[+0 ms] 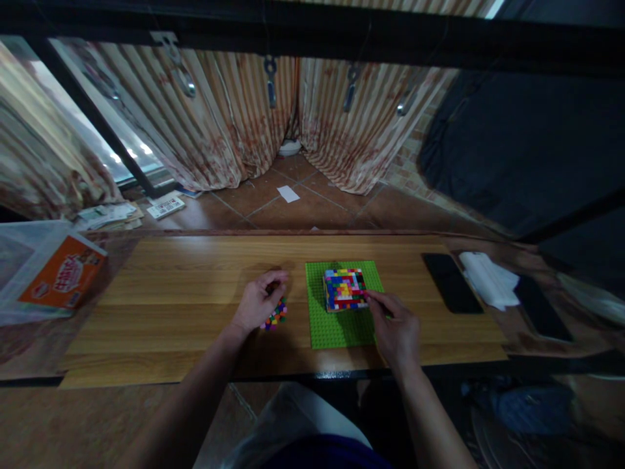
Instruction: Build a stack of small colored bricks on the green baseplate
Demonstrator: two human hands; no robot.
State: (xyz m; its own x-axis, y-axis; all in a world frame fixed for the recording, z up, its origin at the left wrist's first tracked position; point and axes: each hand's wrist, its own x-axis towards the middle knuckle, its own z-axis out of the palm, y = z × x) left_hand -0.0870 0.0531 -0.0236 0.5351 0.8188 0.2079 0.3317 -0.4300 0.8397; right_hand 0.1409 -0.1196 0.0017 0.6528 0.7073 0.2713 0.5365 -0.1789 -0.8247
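Note:
A block of small multicoloured toy bricks (pixel 342 290) sits on a green studded baseplate (pixel 332 332). My right hand (pixel 398 329) is at the block's right side, thumb and forefinger pinched on a small pinkish-red brick (pixel 364 295) that touches or nearly touches the block's edge. To the left of the baseplate, my left hand (pixel 258 299) hovers at a small heap of loose coloured bricks (pixel 277 318), partly covering it. Its fingers are curled in towards the thumb; whether a brick is between them is too small to tell.
The wooden table (pixel 185 280) carries a black phone-like slab (pixel 452 282) on the right. Beyond it lie white tissues (pixel 488 280) and another dark slab (pixel 541 306). A clear plastic bin (pixel 29 238) with an orange packet (pixel 63 277) stands at the left. A dark metal bar (pixel 312 32) crosses above.

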